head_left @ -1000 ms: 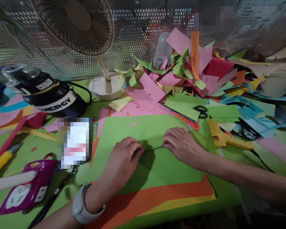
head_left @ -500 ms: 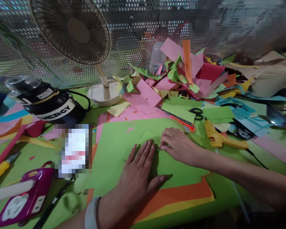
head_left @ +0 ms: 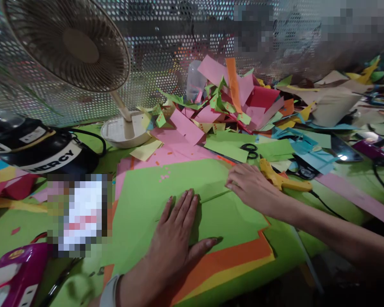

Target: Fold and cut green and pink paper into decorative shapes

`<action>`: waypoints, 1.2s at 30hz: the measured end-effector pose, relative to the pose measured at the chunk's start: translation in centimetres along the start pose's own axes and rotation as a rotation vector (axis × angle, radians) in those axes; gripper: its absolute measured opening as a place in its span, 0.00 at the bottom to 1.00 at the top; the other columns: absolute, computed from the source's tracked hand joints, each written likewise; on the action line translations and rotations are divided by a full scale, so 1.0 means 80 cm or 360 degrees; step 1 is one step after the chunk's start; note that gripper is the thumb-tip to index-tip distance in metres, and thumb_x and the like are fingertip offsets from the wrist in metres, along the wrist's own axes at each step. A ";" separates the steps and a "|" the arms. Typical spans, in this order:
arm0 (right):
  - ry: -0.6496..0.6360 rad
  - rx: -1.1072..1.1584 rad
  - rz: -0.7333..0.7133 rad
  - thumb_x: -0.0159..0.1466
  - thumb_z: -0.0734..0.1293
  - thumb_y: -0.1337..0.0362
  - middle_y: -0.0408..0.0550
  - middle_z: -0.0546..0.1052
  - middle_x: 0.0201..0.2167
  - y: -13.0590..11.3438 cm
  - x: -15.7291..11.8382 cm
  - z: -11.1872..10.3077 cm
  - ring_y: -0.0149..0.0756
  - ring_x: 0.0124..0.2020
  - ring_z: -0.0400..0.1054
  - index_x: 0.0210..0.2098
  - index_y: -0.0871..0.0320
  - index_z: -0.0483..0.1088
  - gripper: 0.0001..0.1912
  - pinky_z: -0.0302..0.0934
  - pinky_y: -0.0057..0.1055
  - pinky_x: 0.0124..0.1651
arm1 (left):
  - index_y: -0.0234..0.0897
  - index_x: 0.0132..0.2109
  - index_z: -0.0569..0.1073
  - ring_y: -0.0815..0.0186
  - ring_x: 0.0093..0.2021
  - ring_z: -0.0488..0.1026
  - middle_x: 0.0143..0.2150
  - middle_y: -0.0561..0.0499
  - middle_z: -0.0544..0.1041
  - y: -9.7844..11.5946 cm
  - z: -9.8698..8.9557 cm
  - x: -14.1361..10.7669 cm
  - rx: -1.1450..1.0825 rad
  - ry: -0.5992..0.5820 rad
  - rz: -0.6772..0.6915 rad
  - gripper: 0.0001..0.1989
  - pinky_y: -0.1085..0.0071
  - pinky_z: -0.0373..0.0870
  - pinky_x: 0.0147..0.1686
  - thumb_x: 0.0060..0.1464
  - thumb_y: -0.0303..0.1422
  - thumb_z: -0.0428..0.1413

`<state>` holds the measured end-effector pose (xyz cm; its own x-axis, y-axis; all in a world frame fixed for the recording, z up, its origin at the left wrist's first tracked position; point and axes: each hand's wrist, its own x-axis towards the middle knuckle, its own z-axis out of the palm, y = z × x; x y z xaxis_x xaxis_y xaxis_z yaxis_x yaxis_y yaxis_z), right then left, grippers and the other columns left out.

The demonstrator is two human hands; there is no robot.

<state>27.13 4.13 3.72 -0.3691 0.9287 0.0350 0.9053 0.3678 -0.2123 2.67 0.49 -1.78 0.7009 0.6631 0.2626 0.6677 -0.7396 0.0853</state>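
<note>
My left hand (head_left: 176,230) lies flat on a large green paper sheet (head_left: 137,204), its fingers stretched out and the thumb apart. To its right, my right hand (head_left: 251,185) is closed, with curled fingers pinching the end of a smaller piece of green paper (head_left: 213,192). That piece lies on the sheet and reaches from my left fingertips to my right fingers. Its lower edge shows as a dark line; whether it is folded is hard to make out. Orange paper (head_left: 224,260) and yellow paper (head_left: 233,273) stick out beneath the sheet.
A yellow glue gun (head_left: 284,181) lies beyond my right forearm, near black-handled scissors (head_left: 249,151). Colourful paper scraps (head_left: 211,111) pile up at the back. On the left are a fan (head_left: 124,132), a black flask (head_left: 51,149) and a purple tool (head_left: 22,268).
My right hand has slid a little to the right across the sheet, away from my left hand, with the small green paper now stretched between them. The view has turned slightly right.
</note>
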 end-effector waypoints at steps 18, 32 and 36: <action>-0.0172 -0.0121 -0.0555 0.68 0.50 0.42 0.61 0.52 0.68 -0.033 -0.025 0.054 0.48 0.69 0.45 0.66 0.70 0.52 0.41 0.46 0.51 0.67 | 0.26 0.68 0.49 0.49 0.68 0.53 0.68 0.34 0.56 0.004 -0.004 0.003 -0.0043 -0.0168 -0.0086 0.43 0.49 0.47 0.64 0.60 0.58 0.42; 0.0249 -0.0357 -0.0798 0.70 0.53 0.49 0.62 0.60 0.65 -0.022 -0.024 0.071 0.50 0.65 0.53 0.70 0.68 0.36 0.39 0.54 0.50 0.61 | 0.21 0.68 0.47 0.48 0.70 0.40 0.70 0.32 0.46 0.024 -0.009 0.011 -0.0164 -0.0390 -0.0376 0.52 0.40 0.40 0.64 0.54 0.64 0.28; 0.0244 -0.0365 -0.0796 0.70 0.53 0.49 0.62 0.59 0.65 -0.022 -0.023 0.072 0.50 0.66 0.52 0.70 0.68 0.36 0.39 0.53 0.50 0.62 | 0.22 0.68 0.48 0.47 0.70 0.40 0.70 0.31 0.45 0.026 -0.011 0.010 -0.0176 -0.0399 -0.0412 0.54 0.38 0.41 0.63 0.52 0.65 0.27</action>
<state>25.03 1.48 -1.60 -0.7452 0.6289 0.2218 0.6571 0.7492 0.0835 4.41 -0.66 -0.57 0.5611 0.8274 -0.0232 0.8094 -0.5425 0.2248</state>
